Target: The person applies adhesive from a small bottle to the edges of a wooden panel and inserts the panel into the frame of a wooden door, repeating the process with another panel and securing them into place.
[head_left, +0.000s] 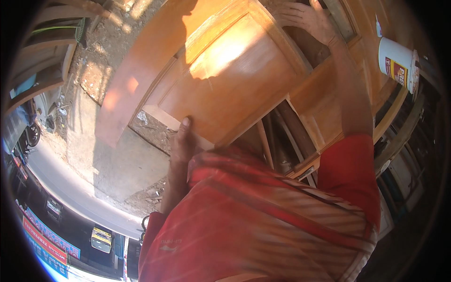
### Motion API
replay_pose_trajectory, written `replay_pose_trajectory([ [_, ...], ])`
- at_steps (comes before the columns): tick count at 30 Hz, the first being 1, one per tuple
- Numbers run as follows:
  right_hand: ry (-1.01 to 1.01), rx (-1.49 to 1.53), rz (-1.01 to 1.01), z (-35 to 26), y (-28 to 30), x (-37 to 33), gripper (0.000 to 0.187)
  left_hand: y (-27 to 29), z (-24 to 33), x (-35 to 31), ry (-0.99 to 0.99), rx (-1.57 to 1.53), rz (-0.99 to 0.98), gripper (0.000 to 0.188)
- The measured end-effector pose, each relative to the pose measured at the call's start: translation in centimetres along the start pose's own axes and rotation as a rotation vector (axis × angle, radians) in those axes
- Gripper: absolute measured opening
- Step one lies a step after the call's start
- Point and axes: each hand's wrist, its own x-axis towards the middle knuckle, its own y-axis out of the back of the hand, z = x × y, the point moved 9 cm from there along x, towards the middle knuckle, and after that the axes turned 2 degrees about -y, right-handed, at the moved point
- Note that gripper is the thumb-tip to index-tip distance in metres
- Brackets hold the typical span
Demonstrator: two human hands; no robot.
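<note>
A varnished orange-brown wooden panel [244, 89] with a raised centre lies tilted over a larger wooden door frame [324, 113]. Sunlight and a shadow fall across its face. My left hand [183, 141] grips the panel's near left corner, thumb on top; its other fingers are mostly hidden beneath. Farther off on the right, my right hand [307, 21] is stretched out, fingers extended, by the panel's far right edge and over an opening in the frame. Whether its fingertips touch the wood I cannot tell.
On the right, a white plastic bucket [394, 58] with a label stands on the wood. Curved-looking wooden frames [42, 61] are stacked at far left. Dirt ground [77, 101] and a grey board [127, 164] lie left of the panel. Beyond is a road [70, 183] with parked vehicles.
</note>
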Motion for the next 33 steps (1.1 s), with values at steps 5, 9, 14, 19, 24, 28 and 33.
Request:
replay_pose_trajectory([
  [5,0.143,-0.863,0.304,0.7,-4.3,-0.5,0.087,1.0,-1.7,0.6,-0.192,0.099,0.052,0.049],
  [9,0.012,0.023,-0.055,2.8,-5.9,0.0,0.081,0.8,-1.7,0.0,-0.099,-0.022,-0.039,0.045],
  [14,0.096,-0.185,0.001,-2.7,1.0,-1.3,0.1,0.5,0.3,-0.4,-0.142,-0.082,0.098,0.047],
  [19,0.119,-0.643,0.405,1.3,-0.1,-0.4,0.097,1.4,1.4,-0.2,-0.423,0.156,0.122,0.036],
  [24,0.04,-0.322,0.174,-0.1,-8.4,-2.2,0.1,0.3,-0.7,-0.7,0.052,-0.384,-0.038,0.034],
  [28,-0.053,-0.252,0.115,-1.3,-2.2,-1.2,0.098,-0.2,0.3,-0.8,-0.024,-0.446,0.007,0.034],
  [33,-0.041,-0.089,-0.08,0.8,-7.2,0.3,0.1,0.6,-0.2,-0.4,-0.113,-0.385,-0.039,0.032],
])
